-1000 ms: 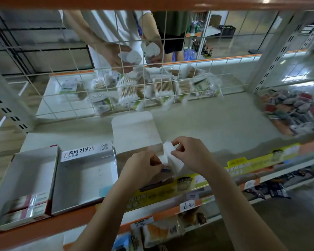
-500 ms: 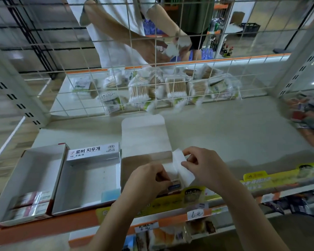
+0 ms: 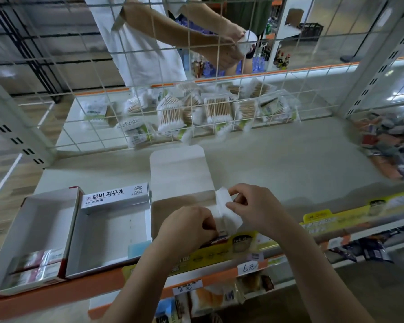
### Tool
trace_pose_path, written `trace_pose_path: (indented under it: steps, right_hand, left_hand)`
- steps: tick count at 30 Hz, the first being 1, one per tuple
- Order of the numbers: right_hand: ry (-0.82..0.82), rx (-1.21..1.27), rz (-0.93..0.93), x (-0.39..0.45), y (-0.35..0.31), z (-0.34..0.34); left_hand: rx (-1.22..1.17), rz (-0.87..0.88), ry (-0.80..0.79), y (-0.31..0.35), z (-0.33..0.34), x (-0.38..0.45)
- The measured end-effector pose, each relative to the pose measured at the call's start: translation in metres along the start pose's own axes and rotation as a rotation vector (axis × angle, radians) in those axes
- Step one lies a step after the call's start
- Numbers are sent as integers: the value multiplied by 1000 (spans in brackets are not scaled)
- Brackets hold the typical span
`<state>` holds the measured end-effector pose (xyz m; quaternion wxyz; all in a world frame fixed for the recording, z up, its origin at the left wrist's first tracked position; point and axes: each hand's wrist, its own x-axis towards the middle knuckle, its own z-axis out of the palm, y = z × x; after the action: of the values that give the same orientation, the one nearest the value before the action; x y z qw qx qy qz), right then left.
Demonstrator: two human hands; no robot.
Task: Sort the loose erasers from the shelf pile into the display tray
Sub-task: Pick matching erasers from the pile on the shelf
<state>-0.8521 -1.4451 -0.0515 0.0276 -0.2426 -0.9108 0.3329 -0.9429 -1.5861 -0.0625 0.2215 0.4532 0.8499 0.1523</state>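
Note:
A white cardboard display box (image 3: 180, 173) stands on the shelf with its lid folded back. My right hand (image 3: 254, 206) pinches the box's white side flap (image 3: 223, 205) at its right wall. Curled over the box's front right corner, my left hand (image 3: 188, 227) grips it there, and the hand hides the inside of the box. The pile of loose erasers (image 3: 392, 143), in red, grey and dark wrappers, lies at the shelf's far right, out of reach of both hands.
A white tray with a Korean label (image 3: 112, 229) and a red-edged tray (image 3: 35, 231) holding wrapped erasers sit to the left. Behind a wire grid (image 3: 191, 73) lie cotton swab packs (image 3: 217, 110), and another person (image 3: 149, 43) handles a white item.
Both my hands stay on the box and its flap with only small finger shifts. The view has tilted up slightly. The person behind the grid has raised their hands to the right.

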Motion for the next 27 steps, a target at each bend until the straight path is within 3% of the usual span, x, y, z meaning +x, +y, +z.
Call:
trace_pose_path:
  steps: [3, 7, 12, 18, 27]
  right_hand:
    - [34, 7, 29, -1, -5, -4]
    - [163, -78, 60, 2, -3, -17]
    - [220, -283, 93, -4, 21, -43]
    - [233, -447, 269, -31, 75, -81]
    - [236, -406, 478, -68, 183, -159]
  left_hand:
    - [42, 21, 23, 6, -6, 2]
    - [129, 104, 170, 19, -25, 12]
    - [248, 369, 303, 64, -36, 31]
    - [345, 548, 187, 128, -12, 70]
    - [460, 646, 114, 227, 47, 149]
